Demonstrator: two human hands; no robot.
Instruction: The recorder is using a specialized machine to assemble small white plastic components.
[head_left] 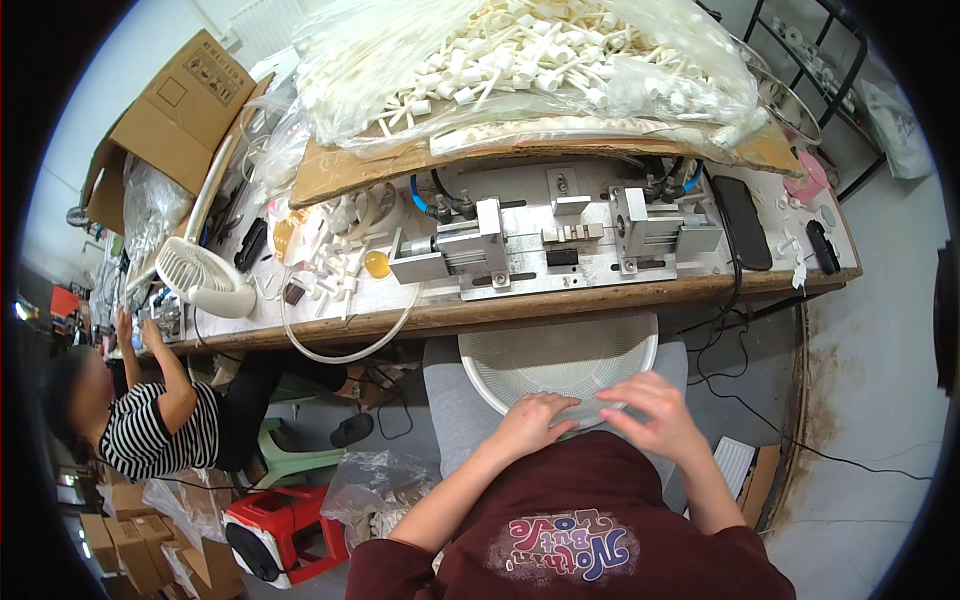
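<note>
A white mesh basket rests on my lap below the table edge. My left hand lies at its near rim, fingers stretched out and nothing visible in them. To the right, my right hand hovers over the rim with its fingers apart, and I see nothing in it. In front of me on the table stands a metal clamping fixture with two facing cylinder units. A small metal block sits between them. No hand touches the fixture.
A heap of white plastic parts lies on a cardboard-covered shelf. Loose white parts, a small fan and a black phone are on the table. A co-worker sits at the left, near a red stool.
</note>
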